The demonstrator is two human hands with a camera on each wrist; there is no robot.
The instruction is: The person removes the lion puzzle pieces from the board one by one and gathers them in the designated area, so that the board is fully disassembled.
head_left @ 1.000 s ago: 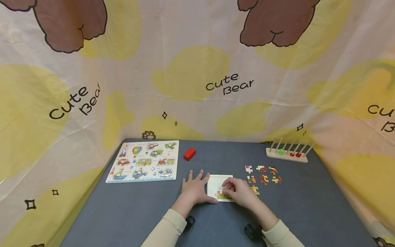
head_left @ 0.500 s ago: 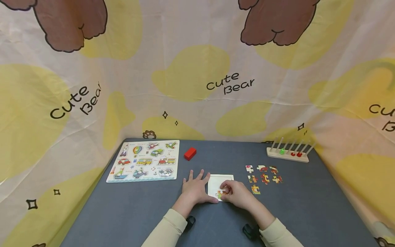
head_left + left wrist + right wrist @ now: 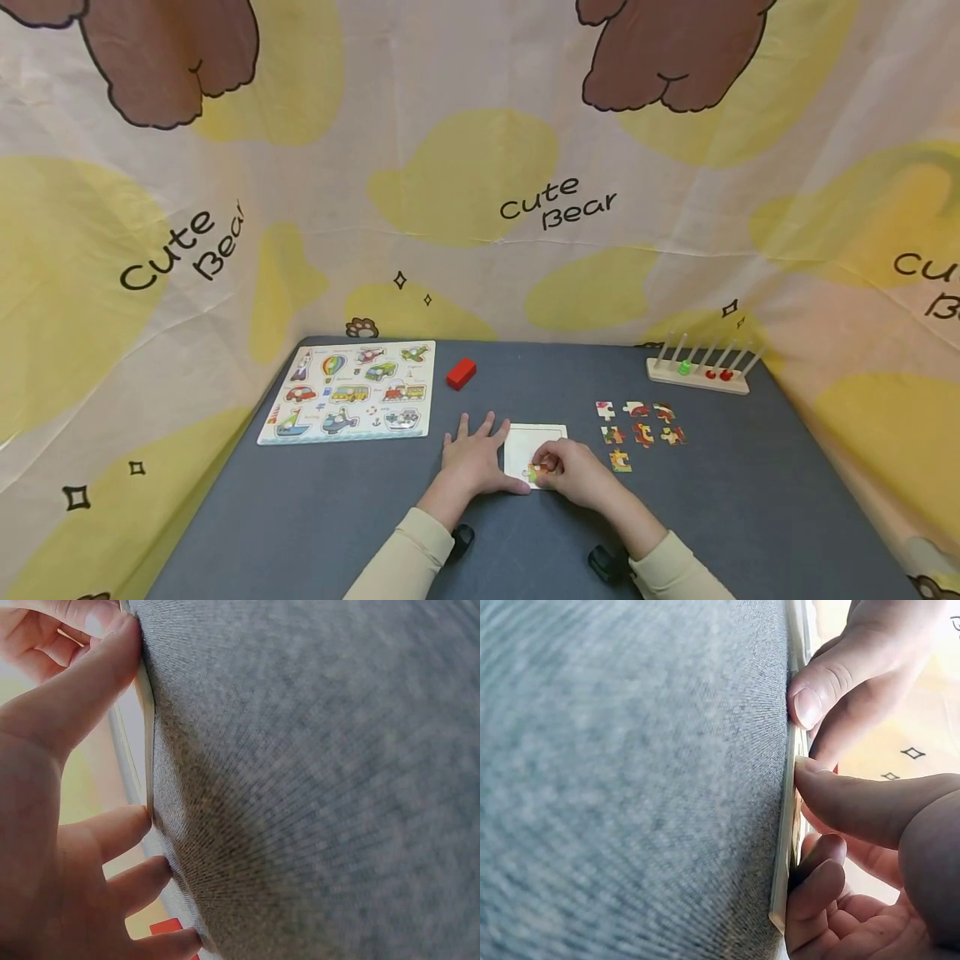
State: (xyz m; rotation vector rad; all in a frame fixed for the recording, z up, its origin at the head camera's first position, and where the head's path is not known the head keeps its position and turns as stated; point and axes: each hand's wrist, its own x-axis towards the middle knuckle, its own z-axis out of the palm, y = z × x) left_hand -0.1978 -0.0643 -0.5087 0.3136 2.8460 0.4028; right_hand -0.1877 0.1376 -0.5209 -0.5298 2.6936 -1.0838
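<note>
A small white puzzle board lies flat at the front middle of the table, with colourful jigsaw pieces along its near side. My left hand rests at the board's left side with fingers spread; its thumb lies over the near left corner. In the left wrist view the left fingertips touch the cloth beside the board edge. My right hand bends over the near part of the board, thumb and fingers pinching at a jigsaw piece, which the fingers mostly cover. In the right wrist view the right thumb presses onto the board's face.
Several loose jigsaw pieces lie in rows right of the board. A vehicle peg puzzle lies at the back left, with a red block beside it. At the back right stands a wooden peg rack with green and red beads.
My right hand has shifted slightly left and down over the board, its fingers now covering more of the pieces there. The left hand has stayed in place.
</note>
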